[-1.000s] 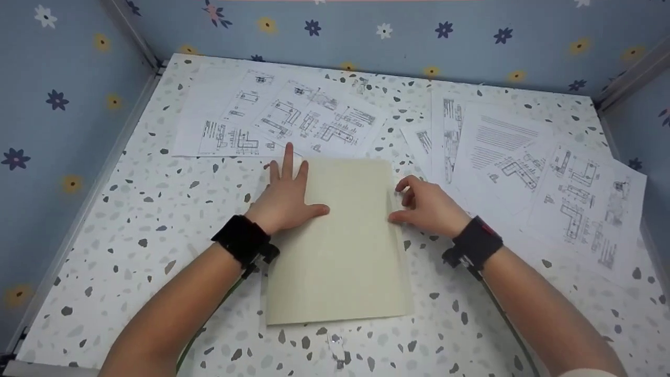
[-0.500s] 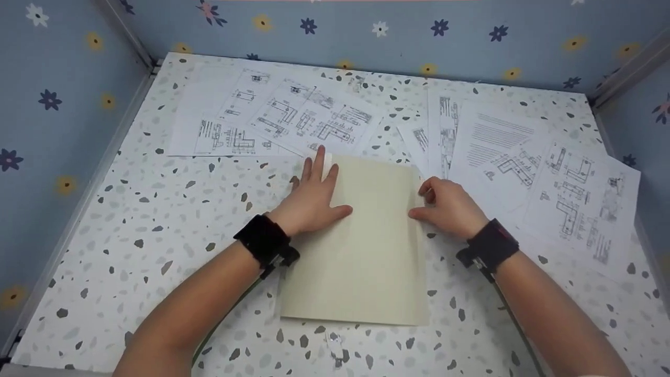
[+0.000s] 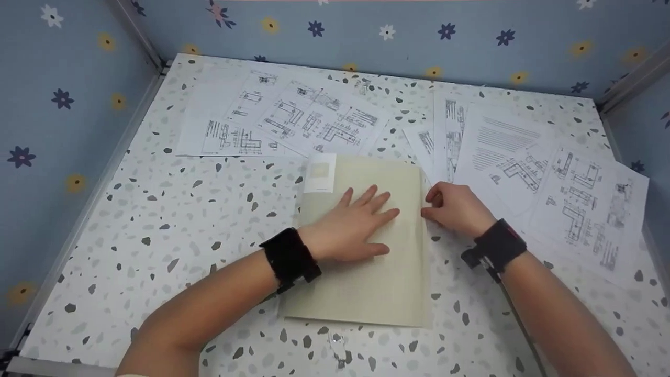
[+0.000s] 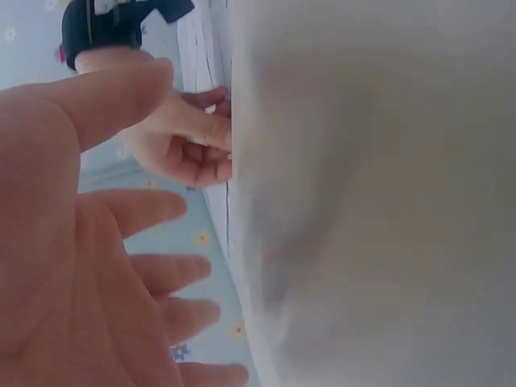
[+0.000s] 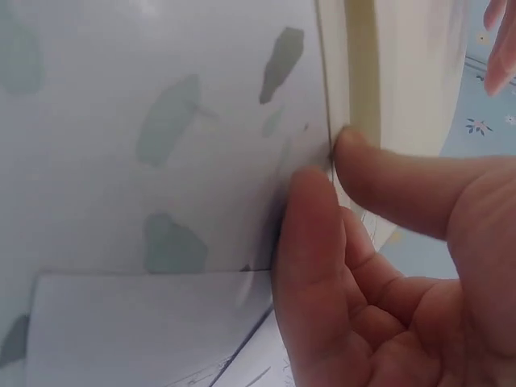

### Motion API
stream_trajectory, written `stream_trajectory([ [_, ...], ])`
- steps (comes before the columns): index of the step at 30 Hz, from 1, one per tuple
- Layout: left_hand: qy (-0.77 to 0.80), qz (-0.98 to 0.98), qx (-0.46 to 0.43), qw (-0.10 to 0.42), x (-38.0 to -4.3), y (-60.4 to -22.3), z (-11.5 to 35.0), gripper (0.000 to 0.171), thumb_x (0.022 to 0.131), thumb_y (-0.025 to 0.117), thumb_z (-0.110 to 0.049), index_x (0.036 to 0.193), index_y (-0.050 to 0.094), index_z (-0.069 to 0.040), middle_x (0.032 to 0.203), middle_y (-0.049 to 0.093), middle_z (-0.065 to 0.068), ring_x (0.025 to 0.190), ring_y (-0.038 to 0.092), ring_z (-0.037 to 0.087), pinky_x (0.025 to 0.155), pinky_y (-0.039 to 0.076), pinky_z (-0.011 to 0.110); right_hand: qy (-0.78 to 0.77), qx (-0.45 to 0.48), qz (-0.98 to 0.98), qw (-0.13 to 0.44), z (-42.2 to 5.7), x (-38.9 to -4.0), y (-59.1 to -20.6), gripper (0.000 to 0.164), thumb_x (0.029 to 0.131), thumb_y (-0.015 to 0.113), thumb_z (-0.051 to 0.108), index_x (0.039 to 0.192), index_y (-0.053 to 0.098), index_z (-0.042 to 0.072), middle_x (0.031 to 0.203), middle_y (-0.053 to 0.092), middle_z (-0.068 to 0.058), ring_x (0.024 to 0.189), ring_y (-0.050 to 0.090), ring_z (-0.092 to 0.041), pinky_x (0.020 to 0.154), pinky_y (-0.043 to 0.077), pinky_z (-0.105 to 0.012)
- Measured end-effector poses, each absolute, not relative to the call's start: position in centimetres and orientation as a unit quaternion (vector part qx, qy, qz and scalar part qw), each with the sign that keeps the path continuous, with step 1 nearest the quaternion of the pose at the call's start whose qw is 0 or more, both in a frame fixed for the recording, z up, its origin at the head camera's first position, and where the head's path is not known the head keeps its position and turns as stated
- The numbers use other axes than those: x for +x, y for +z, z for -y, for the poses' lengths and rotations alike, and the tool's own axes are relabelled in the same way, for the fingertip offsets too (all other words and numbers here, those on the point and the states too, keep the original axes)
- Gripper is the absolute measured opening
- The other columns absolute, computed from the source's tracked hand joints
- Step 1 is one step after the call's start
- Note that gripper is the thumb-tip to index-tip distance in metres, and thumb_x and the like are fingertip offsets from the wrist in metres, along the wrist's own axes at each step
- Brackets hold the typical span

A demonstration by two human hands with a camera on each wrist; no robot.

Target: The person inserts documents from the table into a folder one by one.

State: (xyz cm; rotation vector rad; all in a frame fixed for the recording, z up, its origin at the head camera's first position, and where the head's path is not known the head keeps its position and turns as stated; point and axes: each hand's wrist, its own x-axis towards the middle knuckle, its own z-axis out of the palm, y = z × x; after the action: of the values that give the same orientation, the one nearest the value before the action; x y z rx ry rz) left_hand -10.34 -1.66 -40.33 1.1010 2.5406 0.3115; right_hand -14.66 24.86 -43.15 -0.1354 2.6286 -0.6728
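Observation:
A cream-coloured folder (image 3: 366,293) lies in the middle of the table in the head view, with a white label (image 3: 320,173) at its upper left corner. My left hand (image 3: 350,228) is over the folder, fingers straight and spread; its palm and fingers (image 4: 137,266) show in the left wrist view. Whether it touches the cover there, I cannot tell. At the folder's right edge, my right hand (image 3: 455,207) pinches the edge between thumb and curled fingers. The right wrist view shows the thumb (image 5: 387,177) on that edge.
Printed sheets with technical drawings (image 3: 324,120) lie behind the folder to the left. More printed sheets (image 3: 570,193) spread on the right, near the right hand. A small clear object (image 3: 337,350) lies before the folder. Flowered panels (image 3: 366,47) border the table.
The folder has slid right. My left hand has moved from its left side to over its middle, uncovering the white label. The right hand stays at the right edge.

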Motion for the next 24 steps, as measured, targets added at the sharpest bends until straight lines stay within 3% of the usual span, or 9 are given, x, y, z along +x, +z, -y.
stream_trajectory([
  [4, 0.08, -0.871, 0.453, 0.174, -9.9, -40.2, -0.5, 0.054, 0.099, 0.054, -0.05, 0.143, 0.055, -0.019, 0.155, 0.04, 0.008, 0.15, 0.019, 0.031, 0.117, 0.017, 0.059, -0.239, -0.056, -0.946, 0.212, -25.0, -15.1, -42.9, 0.035, 0.087, 0.074, 0.032, 0.108, 0.064, 0.006, 0.094, 0.067, -0.01, 0.079, 0.061, -0.024, 0.068, 0.049, -0.035],
  [8, 0.054, -0.844, 0.509, 0.158, -9.4, -40.6, -2.6, 0.044, 0.098, 0.056, -0.049, 0.131, 0.064, -0.021, 0.141, 0.054, 0.003, 0.145, 0.032, 0.028, 0.115, 0.024, 0.057, -0.24, -0.058, -0.944, 0.219, -25.0, -15.7, -42.9, 0.035, 0.085, 0.076, 0.032, 0.106, 0.064, 0.006, 0.091, 0.066, -0.009, 0.075, 0.06, -0.023, 0.065, 0.048, -0.033],
  [12, 0.027, -0.826, 0.545, 0.143, -9.0, -41.2, -4.1, 0.04, 0.098, 0.057, -0.049, 0.127, 0.065, -0.023, 0.132, 0.056, -0.001, 0.139, 0.037, 0.023, 0.114, 0.028, 0.055, -0.248, -0.059, -0.94, 0.228, -25.1, -15.9, -43.0, 0.035, 0.084, 0.077, 0.032, 0.104, 0.064, 0.006, 0.089, 0.065, -0.009, 0.075, 0.06, -0.023, 0.064, 0.048, -0.032],
  [18, 0.011, -0.811, 0.567, 0.145, -8.5, -42.1, -5.1, 0.04, 0.097, 0.057, -0.05, 0.126, 0.065, -0.024, 0.134, 0.055, 0.0, 0.141, 0.034, 0.023, 0.114, 0.028, 0.054, -0.254, -0.063, -0.936, 0.234, -25.3, -15.9, -43.2, 0.034, 0.084, 0.078, 0.031, 0.103, 0.064, 0.006, 0.088, 0.065, -0.008, 0.074, 0.06, -0.022, 0.065, 0.048, -0.032],
  [24, 0.007, -0.807, 0.578, 0.123, -8.7, -42.4, -5.5, 0.036, 0.097, 0.057, -0.049, 0.119, 0.068, -0.023, 0.128, 0.055, -0.002, 0.132, 0.042, 0.019, 0.113, 0.031, 0.052, -0.26, -0.058, -0.932, 0.245, -25.6, -16.0, -43.0, 0.035, 0.084, 0.078, 0.031, 0.103, 0.064, 0.006, 0.086, 0.064, -0.008, 0.07, 0.06, -0.021, 0.062, 0.048, -0.032],
])
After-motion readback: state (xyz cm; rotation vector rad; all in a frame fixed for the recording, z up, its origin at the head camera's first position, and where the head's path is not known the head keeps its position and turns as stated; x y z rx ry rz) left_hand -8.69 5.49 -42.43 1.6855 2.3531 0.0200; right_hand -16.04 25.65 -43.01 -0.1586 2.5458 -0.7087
